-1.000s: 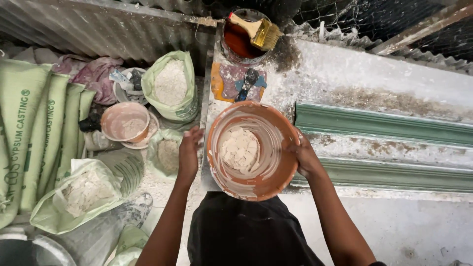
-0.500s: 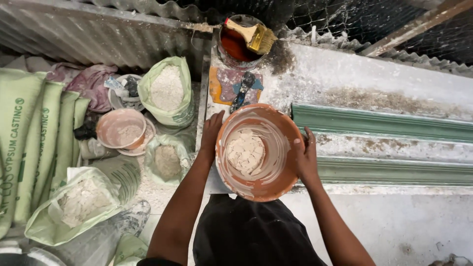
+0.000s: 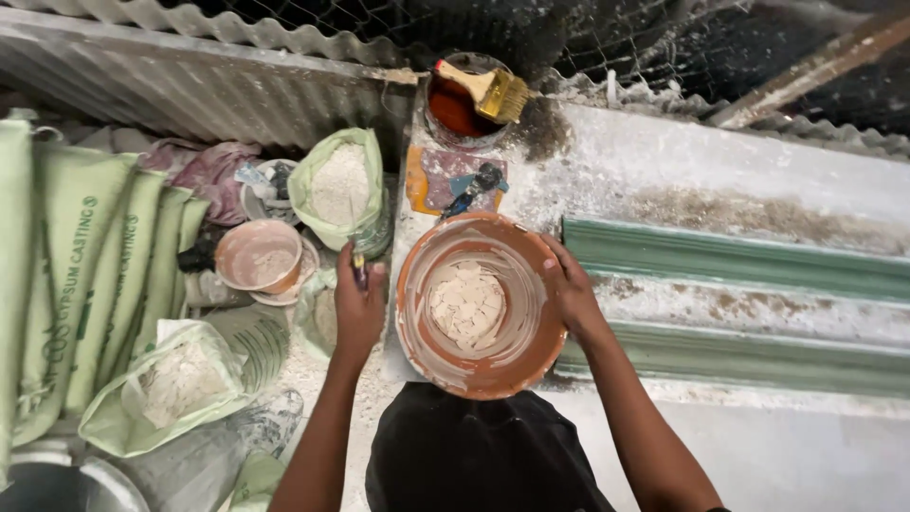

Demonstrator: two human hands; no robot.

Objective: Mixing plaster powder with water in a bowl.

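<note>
Change: left hand (image 3: 358, 308) has left the rim of the round orange plastic bowl (image 3: 481, 303) and now grips a small dark tool beside it.
Right hand (image 3: 572, 289): fingers curled on the bowl's rim.
Bowl: on the white dusty surface (image 3: 664, 171), white flakes inside.

Black garment on the torso; 2 bare, sleeveless forearms.

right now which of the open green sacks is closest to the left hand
The upright open sack of white powder just beyond the left hand; the other open sack slumps far off at the lower left.
</note>
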